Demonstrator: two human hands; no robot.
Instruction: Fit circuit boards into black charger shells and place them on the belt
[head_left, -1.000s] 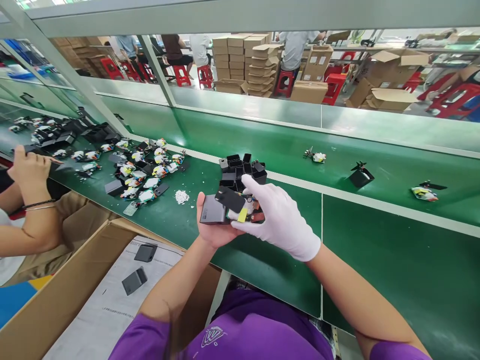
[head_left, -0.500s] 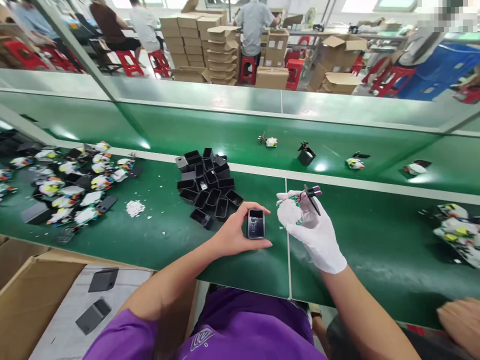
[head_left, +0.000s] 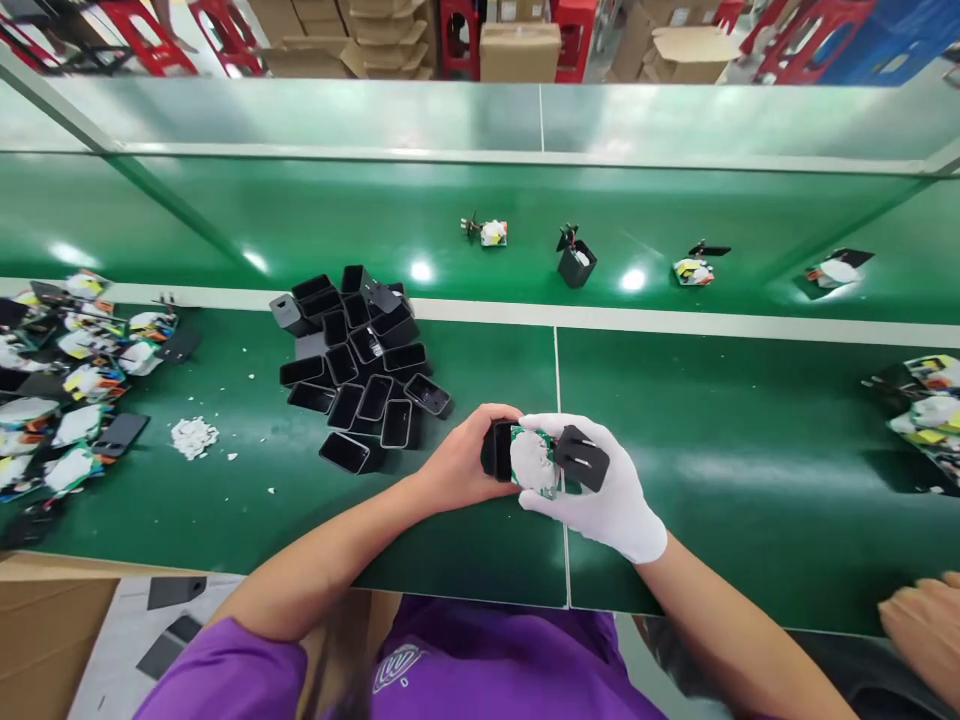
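My bare left hand [head_left: 466, 462] is closed around a black plastic housing [head_left: 496, 452], its open end turned to the right. In my white-gloved right hand [head_left: 611, 500] is a circuit board assembly [head_left: 533, 461] with a round white patch on it. A black end plate with prongs [head_left: 583, 458] hangs at its right side, by the gloved palm. The board's left edge meets the housing's mouth; I cannot tell how far inside it sits. To the left lies a heap of black housings [head_left: 360, 365], most with their open ends up.
Board assemblies [head_left: 82, 370] pile up at the far left, near white crumbs [head_left: 194, 437]. More boards [head_left: 934, 415] lie at the right edge. Several units, among them a black housing [head_left: 577, 264], rest beyond the pale strip. Another person's hand [head_left: 922, 625] is at lower right.
My hands have come together, and the board now meets the housing. The housing has turned from facing up to facing right. The view has tilted down.
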